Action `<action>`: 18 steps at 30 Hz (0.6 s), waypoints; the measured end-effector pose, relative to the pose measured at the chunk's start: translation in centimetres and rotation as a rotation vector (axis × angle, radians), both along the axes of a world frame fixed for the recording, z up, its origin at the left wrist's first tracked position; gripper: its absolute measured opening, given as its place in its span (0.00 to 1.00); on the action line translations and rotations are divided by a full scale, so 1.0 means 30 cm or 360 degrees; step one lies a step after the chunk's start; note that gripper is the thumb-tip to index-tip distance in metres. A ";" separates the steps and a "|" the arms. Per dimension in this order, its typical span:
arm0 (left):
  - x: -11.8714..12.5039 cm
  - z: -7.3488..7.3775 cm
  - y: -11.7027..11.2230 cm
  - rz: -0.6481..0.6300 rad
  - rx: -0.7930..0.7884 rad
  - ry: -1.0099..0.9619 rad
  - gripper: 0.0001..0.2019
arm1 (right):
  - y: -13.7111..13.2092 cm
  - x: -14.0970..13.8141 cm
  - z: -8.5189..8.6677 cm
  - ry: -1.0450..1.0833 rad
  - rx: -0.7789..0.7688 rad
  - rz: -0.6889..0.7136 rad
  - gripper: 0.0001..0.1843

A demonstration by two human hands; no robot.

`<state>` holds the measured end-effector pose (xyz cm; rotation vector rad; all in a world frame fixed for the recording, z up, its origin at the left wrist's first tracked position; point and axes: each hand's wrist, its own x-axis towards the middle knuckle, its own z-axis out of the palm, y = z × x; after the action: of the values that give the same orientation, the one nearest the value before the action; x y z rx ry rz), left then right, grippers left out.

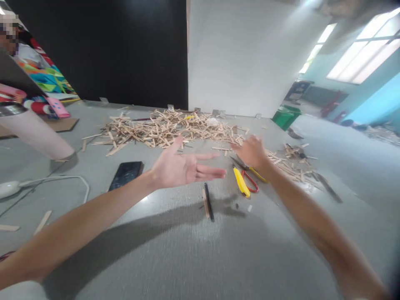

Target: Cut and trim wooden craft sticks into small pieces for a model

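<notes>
My left hand [189, 168] is held palm up above the table, fingers stretched out and apart, with nothing in it. Below its fingertips lie a black pen [209, 202] and a short wooden stick [205, 203], side by side. My right hand [251, 151] hovers by the edge of the stick pile; motion blurs its fingers, and I cannot make out anything in them. Just beneath it are scissors [254, 172] with yellow and red handles, partly hidden by the wrist. A yellow utility knife [241, 182] lies against them.
A heap of wooden sticks [150, 132] spreads along the black and white partition [234, 58]. A dark phone [125, 175], a white cable [62, 178] and a pale tumbler [39, 131] are at left. At the far right stands a green box [285, 118]. Another person is at upper left.
</notes>
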<state>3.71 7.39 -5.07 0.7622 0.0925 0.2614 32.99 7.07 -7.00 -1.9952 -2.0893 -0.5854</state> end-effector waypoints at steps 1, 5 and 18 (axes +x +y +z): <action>-0.022 0.006 -0.001 0.0024 0.0032 -0.0070 0.49 | 0.006 0.053 0.019 0.0043 0.0027 -0.0101 0.39; -0.039 -0.021 -0.010 0.0188 0.0125 0.0003 0.47 | -0.095 0.016 0.045 0.0229 0.0217 0.0288 0.42; -0.017 -0.041 0.022 -0.0064 0.1006 0.0713 0.35 | -0.075 -0.101 0.066 0.0002 -0.0026 0.0096 0.38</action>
<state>3.21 8.05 -6.30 1.4427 0.4315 0.0718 29.95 4.83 -5.02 -1.9332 -2.1521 -0.5574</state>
